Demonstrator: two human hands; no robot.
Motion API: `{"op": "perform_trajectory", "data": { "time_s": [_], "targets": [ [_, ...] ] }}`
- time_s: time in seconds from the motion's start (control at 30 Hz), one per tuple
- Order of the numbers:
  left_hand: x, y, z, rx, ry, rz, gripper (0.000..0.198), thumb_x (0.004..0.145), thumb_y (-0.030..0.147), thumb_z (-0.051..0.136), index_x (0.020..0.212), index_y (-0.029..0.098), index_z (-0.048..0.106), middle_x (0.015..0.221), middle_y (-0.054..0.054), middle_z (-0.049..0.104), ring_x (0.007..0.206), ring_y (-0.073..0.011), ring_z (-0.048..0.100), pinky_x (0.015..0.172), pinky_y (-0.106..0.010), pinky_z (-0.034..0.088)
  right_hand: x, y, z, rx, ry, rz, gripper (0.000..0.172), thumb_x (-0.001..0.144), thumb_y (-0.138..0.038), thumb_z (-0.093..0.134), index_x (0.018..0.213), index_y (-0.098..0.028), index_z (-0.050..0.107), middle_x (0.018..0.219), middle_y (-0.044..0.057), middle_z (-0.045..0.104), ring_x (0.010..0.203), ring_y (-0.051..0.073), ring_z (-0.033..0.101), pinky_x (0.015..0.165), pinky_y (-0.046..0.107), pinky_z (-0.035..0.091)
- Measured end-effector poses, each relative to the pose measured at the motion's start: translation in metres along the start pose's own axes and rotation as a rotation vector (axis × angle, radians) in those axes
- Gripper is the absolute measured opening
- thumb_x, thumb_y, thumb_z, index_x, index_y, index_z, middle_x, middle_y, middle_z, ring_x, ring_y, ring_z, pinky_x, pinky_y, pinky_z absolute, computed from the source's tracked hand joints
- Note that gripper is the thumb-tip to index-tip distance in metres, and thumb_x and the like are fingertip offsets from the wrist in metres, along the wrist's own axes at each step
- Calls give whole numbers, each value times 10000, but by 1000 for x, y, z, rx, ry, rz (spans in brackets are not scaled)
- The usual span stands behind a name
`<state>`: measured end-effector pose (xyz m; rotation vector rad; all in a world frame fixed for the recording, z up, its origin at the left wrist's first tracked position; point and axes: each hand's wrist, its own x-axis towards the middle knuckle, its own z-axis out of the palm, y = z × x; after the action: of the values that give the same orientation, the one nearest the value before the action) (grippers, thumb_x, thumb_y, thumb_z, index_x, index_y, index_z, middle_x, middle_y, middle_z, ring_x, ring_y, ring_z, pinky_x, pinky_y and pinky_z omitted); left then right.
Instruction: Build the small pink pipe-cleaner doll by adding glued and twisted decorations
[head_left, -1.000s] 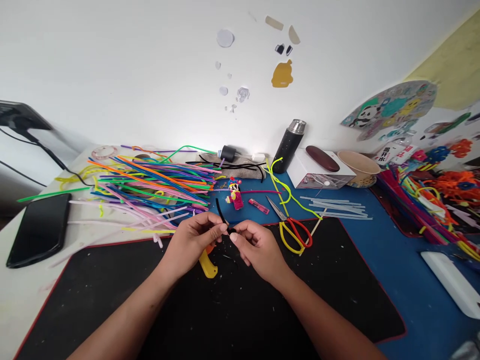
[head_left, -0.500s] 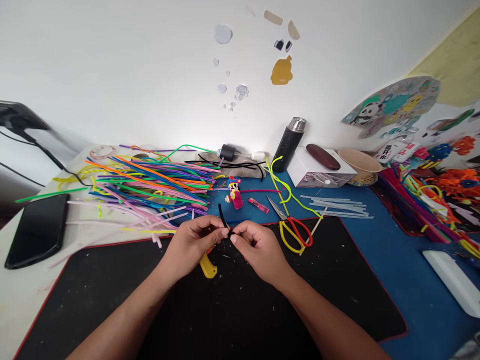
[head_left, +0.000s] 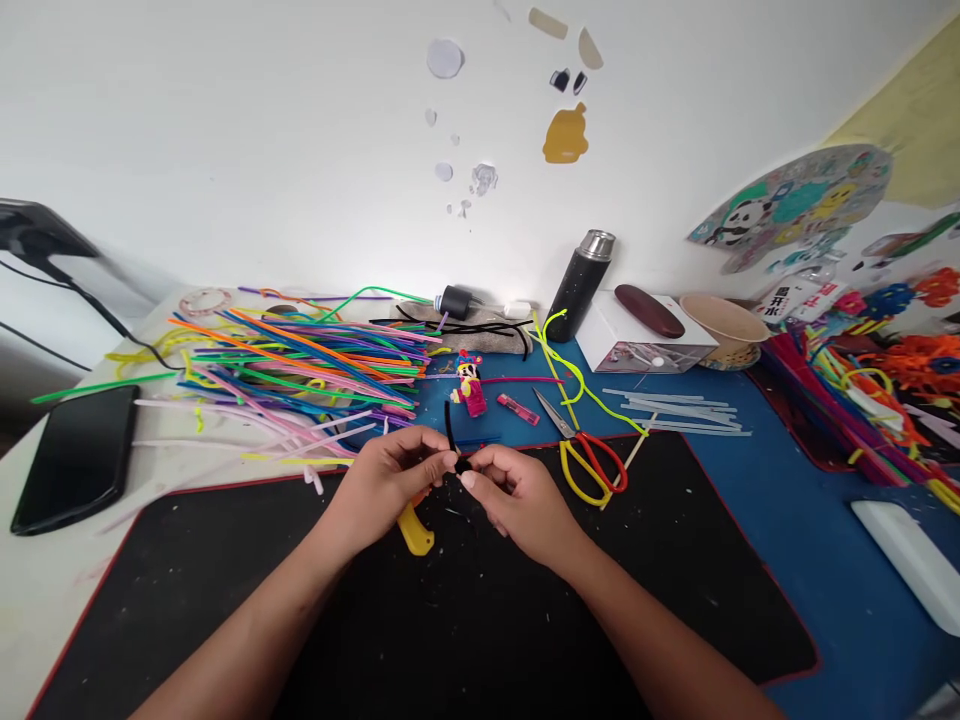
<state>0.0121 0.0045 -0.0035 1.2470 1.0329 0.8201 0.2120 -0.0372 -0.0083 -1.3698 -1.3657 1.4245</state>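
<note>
Over the black mat (head_left: pixel 420 640), a short black pipe cleaner (head_left: pixel 450 428) is pinched between both hands. One end of it stands up above the fingertips, and its lower part is bunched into a small dark bit. My left hand (head_left: pixel 401 478) grips it between thumb and forefinger. My right hand (head_left: pixel 517 495) pinches the bunched part, its fingertips almost touching the left ones. Below the left hand lies a yellow-handled tool (head_left: pixel 416 532), its other end hidden by the fingers. A small colourful figure (head_left: pixel 469 386) with a pink body lies just beyond the hands.
Scissors (head_left: pixel 592 465) and a pink lighter-like item (head_left: pixel 517 409) lie right of the hands. Many coloured pipe cleaners (head_left: pixel 315 360) are heaped at left, beside a phone (head_left: pixel 75 458). A black flask (head_left: pixel 581 285), a white box (head_left: pixel 641 335) and a bowl (head_left: pixel 724 325) stand at the back.
The upright end of the black pipe cleaner has shifted slightly right and stands straighter. Both hands keep their pinch in nearly the same place.
</note>
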Motion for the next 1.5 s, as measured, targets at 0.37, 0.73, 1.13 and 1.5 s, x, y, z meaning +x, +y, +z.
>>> {"op": "perform_trajectory", "data": {
  "time_s": [0.37, 0.73, 1.13, 1.5],
  "targets": [
    [1, -6, 0, -167, 6, -78, 327, 772, 467, 887, 877, 198, 732, 662, 11, 658, 583, -132, 582, 515, -232, 460, 0, -1, 8, 150, 74, -32, 283, 927, -482, 696, 929, -207, 632, 540, -100, 471, 402, 84, 399, 420, 221, 335],
    [1, 6, -10, 70, -139, -52, 310, 796, 506, 820, 779, 199, 778, 669, -8, 630, 563, -138, 557, 541, -244, 408, -4, 0, -2, -107, 62, -46, 168, 952, -374, 647, 907, -212, 655, 552, -79, 470, 469, 108, 426, 482, 241, 343],
    [1, -1, -12, 275, -202, -24, 257, 858, 446, 730, 815, 194, 753, 762, -18, 669, 727, -184, 622, 671, -267, 455, -5, 0, -3, -239, -2, -68, 160, 946, -331, 632, 865, -197, 668, 640, -57, 529, 558, 108, 407, 537, 244, 314],
    [2, 4, -10, 107, -59, -81, 331, 808, 495, 776, 761, 178, 691, 698, 2, 624, 614, -134, 548, 588, -237, 421, -8, 6, -19, -117, 91, -15, 244, 973, -433, 619, 973, -208, 713, 577, -64, 502, 496, 122, 455, 518, 254, 357]
  ]
}}
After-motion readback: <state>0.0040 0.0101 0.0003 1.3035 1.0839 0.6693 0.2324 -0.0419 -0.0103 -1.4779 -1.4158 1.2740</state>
